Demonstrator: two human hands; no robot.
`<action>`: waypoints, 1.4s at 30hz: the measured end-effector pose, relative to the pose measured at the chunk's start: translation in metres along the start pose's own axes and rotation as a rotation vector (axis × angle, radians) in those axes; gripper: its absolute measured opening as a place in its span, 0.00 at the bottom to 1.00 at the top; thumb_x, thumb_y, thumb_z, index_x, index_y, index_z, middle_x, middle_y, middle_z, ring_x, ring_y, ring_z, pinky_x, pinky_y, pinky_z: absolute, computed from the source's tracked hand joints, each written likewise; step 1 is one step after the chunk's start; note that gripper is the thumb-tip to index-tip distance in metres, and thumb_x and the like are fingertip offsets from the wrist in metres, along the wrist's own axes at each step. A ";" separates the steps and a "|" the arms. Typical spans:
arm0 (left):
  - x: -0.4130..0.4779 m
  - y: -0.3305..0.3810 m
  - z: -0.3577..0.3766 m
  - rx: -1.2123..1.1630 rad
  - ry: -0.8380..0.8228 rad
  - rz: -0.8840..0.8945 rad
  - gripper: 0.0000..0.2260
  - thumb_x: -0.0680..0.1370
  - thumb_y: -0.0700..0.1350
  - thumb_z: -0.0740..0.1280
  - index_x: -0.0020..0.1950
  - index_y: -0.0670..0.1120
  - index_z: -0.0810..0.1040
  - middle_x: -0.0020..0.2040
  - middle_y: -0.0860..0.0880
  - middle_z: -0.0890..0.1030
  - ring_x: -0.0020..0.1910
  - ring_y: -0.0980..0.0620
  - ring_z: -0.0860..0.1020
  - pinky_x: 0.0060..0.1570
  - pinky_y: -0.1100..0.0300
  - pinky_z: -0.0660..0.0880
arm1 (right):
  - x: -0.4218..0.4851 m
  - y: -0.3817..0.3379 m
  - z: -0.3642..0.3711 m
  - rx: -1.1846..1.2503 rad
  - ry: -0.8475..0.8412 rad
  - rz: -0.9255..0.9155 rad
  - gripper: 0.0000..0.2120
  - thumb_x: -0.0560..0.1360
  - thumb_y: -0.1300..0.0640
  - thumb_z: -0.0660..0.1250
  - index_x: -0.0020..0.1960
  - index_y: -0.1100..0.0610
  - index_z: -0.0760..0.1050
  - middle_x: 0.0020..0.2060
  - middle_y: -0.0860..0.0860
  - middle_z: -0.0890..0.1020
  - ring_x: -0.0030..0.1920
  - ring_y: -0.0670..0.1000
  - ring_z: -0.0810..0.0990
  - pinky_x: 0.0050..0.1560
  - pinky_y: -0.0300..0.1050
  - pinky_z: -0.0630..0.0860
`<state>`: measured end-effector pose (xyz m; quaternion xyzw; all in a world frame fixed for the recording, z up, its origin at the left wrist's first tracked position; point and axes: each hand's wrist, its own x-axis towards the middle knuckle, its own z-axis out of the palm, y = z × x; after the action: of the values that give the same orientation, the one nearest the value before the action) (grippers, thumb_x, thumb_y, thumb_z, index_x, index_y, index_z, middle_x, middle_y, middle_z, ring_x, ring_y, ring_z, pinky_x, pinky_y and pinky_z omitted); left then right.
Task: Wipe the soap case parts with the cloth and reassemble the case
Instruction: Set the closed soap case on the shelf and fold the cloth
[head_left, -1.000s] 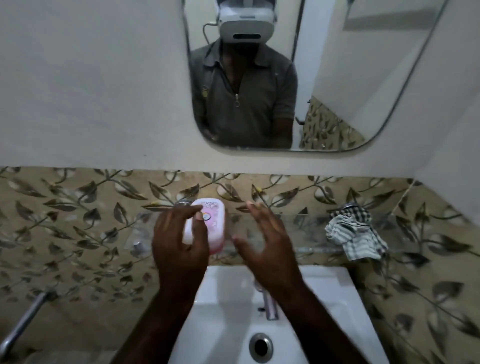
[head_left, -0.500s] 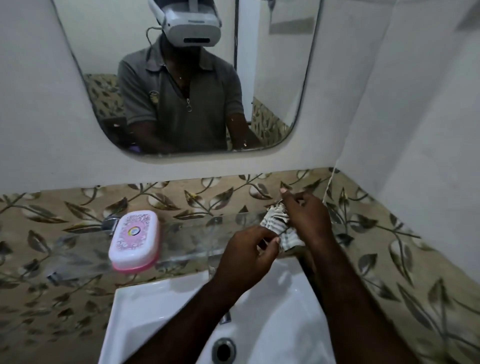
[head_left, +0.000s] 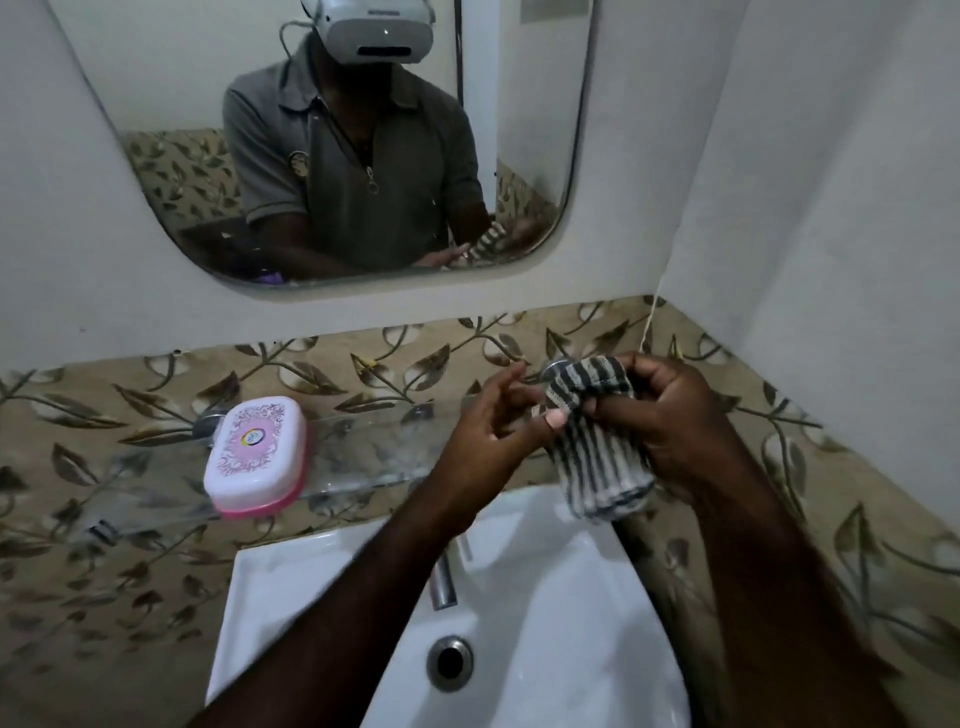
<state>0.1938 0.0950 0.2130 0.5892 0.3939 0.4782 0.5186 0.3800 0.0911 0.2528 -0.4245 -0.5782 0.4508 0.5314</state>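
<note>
One view only, worn on the head. Wide-angle, aimed forward and down over a white sink, close above it. Faces the leaf-tiled wall and a mirror, with the camera headset itself reflected near the top edge.

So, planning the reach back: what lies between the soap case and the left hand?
Head view: only bare glass shelf between soap case and the left hand pinching the cloth.

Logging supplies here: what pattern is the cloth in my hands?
The cloth has dark grey and off-white stripes; the head view shows it best.
</note>
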 end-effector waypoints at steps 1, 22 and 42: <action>-0.001 0.000 0.005 -0.057 -0.072 -0.015 0.21 0.75 0.47 0.69 0.67 0.44 0.73 0.61 0.45 0.80 0.60 0.52 0.79 0.59 0.56 0.77 | -0.004 -0.002 -0.001 0.003 0.011 -0.010 0.16 0.69 0.75 0.70 0.44 0.54 0.82 0.40 0.53 0.86 0.42 0.51 0.84 0.44 0.45 0.81; -0.006 -0.149 0.053 -0.214 0.125 -0.764 0.24 0.73 0.33 0.68 0.66 0.51 0.71 0.47 0.38 0.82 0.40 0.44 0.79 0.41 0.54 0.74 | -0.065 0.199 -0.032 0.270 0.479 0.711 0.11 0.74 0.64 0.70 0.56 0.61 0.78 0.48 0.59 0.85 0.48 0.59 0.84 0.44 0.52 0.82; -0.007 -0.264 0.046 1.300 -0.469 -0.099 0.38 0.76 0.49 0.65 0.79 0.44 0.48 0.78 0.42 0.42 0.74 0.42 0.35 0.75 0.41 0.51 | -0.034 0.314 -0.021 -1.374 -0.219 0.234 0.25 0.73 0.52 0.57 0.68 0.54 0.73 0.68 0.58 0.74 0.70 0.61 0.71 0.63 0.66 0.70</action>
<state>0.2449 0.1176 -0.0492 0.8497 0.5042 -0.0192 0.1529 0.4069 0.1332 -0.0599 -0.6754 -0.7328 0.0779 0.0298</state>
